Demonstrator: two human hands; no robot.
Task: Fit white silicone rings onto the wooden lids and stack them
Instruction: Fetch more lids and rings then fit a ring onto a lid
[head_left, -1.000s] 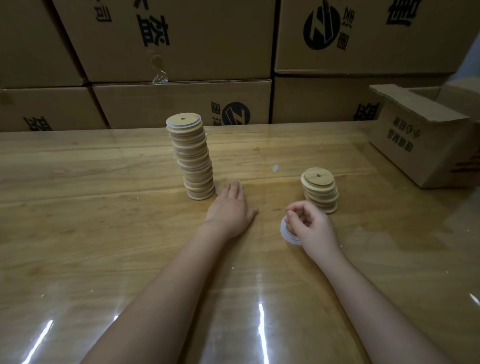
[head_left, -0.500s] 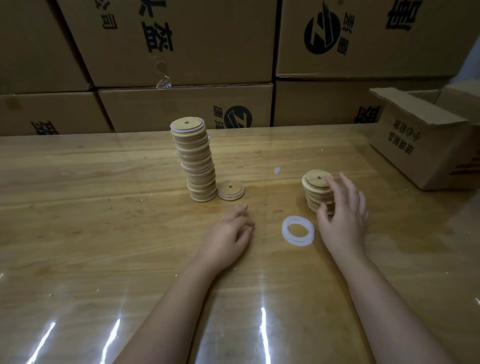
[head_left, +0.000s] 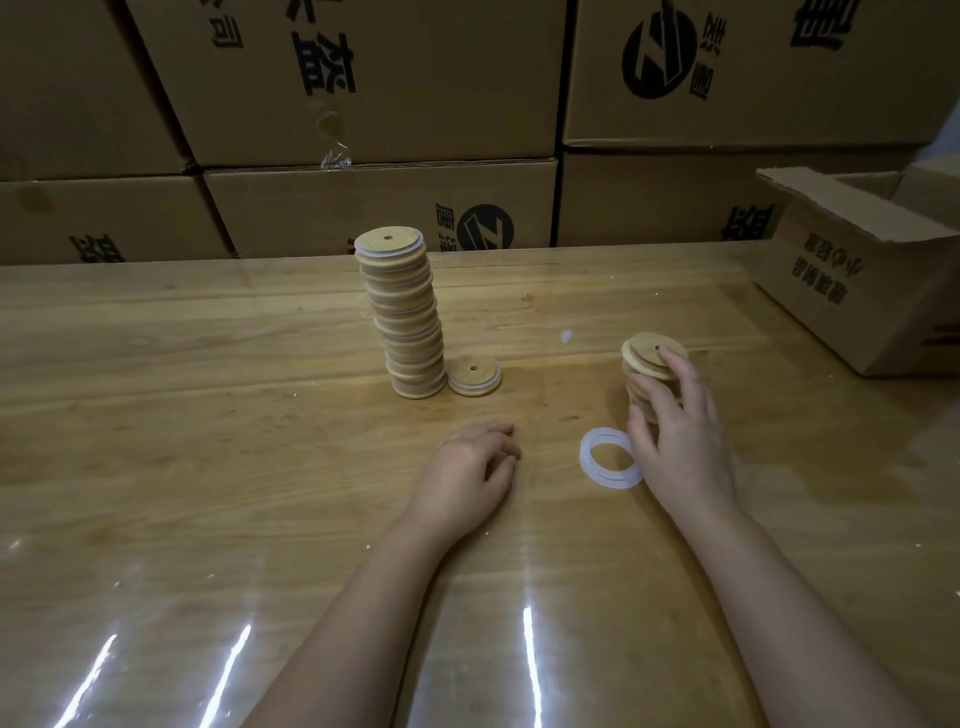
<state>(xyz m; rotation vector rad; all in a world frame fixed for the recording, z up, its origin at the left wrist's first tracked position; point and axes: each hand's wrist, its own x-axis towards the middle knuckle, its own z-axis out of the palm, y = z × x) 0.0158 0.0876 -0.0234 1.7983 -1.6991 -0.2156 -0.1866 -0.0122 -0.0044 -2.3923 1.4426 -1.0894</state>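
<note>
Head view: right hand grips short stack of bare lids, thumb against its left side, fingers over the top lid. White rings lie on table just left of that hand. Left hand rests on table, fingers loosely curled, holding nothing. Tall stack of ringed lids leans slightly, mid-table; single ringed lid touches its base. Open box far right.
</note>
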